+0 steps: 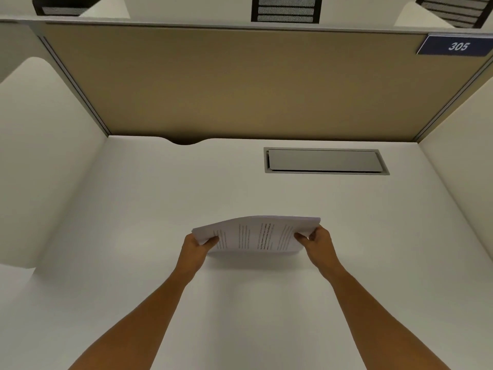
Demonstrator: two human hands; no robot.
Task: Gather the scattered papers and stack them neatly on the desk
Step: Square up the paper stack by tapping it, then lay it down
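I am pinching the sagging stack of white printed paper sheets (256, 235) at both short edges, left hand (198, 245) and right hand (318, 243), just above the white worktop (160, 209), nearer me than its grey recessed hatch (325, 161). A loose grip risks sheets fanning out.

A tan fabric partition (240, 81) closes the far side of a white desk (160, 209). White side panels (40, 156) stand left and right. A grey hatch (325, 161) is set flush in the desk, far right. A blue sign (457, 45) reading 305 sits at the partition's top right corner. Black mesh chair backs (286, 9) show beyond.
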